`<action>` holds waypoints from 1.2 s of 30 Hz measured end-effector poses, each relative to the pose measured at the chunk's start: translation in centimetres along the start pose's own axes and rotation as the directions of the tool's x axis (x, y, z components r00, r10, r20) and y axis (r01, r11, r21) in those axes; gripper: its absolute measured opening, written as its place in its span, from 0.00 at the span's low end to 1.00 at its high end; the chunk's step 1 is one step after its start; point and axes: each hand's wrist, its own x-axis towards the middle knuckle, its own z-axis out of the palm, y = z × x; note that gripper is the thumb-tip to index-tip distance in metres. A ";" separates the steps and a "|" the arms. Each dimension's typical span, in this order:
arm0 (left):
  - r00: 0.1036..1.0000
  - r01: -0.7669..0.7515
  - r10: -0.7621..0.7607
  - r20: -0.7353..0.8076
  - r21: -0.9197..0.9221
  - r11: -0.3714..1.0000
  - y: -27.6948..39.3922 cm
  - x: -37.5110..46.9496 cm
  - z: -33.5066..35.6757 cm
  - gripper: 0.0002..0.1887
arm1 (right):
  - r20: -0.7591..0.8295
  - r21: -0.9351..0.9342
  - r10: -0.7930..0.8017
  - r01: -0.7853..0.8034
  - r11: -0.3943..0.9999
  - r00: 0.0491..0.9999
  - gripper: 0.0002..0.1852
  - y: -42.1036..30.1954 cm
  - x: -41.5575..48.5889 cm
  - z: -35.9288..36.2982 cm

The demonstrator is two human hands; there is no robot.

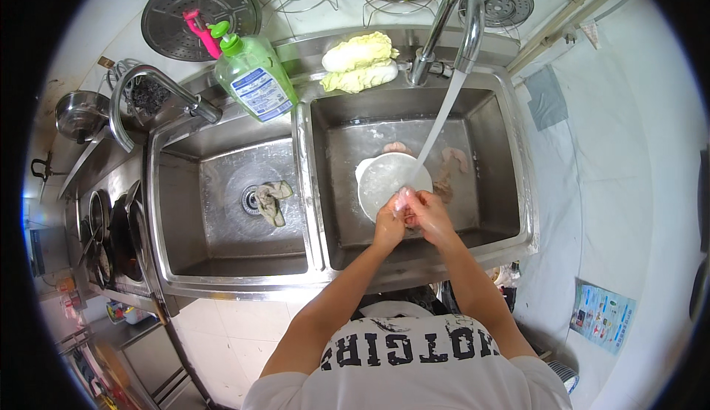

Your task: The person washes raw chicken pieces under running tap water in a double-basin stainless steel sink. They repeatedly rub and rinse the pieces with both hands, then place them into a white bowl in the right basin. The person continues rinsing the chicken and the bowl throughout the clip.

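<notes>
In the right-hand steel sink basin (344, 243), my left hand (390, 224) and my right hand (431, 216) meet over the near edge of a white bowl (383, 180) full of water. Between their fingers both hold a small pink piece of raw meat (404, 197). Water (444, 119) runs from the curved chrome faucet (471, 27) down just beyond my fingers. Further pale pieces lie on the wet basin floor: one behind the bowl (396, 147), one to its right (456, 157), and a browner one (443, 185) nearer my right hand.
Napa cabbage pieces (360, 60) lie on the rear ledge beside the faucet. A green soap bottle (258, 80) stands left of them. The left basin (222, 249) holds a crumpled cloth (272, 202) by its drain, under a second faucet (150, 74). Steamer racks (199, 16) lean against the wall.
</notes>
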 end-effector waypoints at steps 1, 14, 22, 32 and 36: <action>0.997 -0.078 0.077 0.009 0.122 0.989 -0.2 -0.2 -0.2 0.17 | 0.023 0.075 0.003 -0.004 0.997 1.000 0.13 0.2 0.1 0.3; 0.981 0.195 -0.191 0.042 -0.269 0.943 2.1 -1.5 -1.2 0.07 | 0.179 0.447 -0.149 0.055 0.893 0.973 0.04 2.1 -1.4 -0.4; 0.957 0.275 -0.284 0.050 -0.456 0.846 2.4 -0.6 -1.0 0.04 | 0.179 0.623 -0.236 0.075 0.778 0.955 0.03 0.6 -3.4 -1.1; 0.865 0.436 -0.370 0.339 -0.144 0.888 3.1 -1.1 -2.4 0.08 | 0.203 0.382 -0.328 0.234 0.894 0.923 0.04 1.6 -3.9 -1.8; 0.877 0.409 -0.433 0.209 0.148 0.900 1.5 -0.3 -2.9 0.06 | 0.280 0.334 -0.311 0.211 0.919 0.908 0.06 2.0 -4.6 -1.1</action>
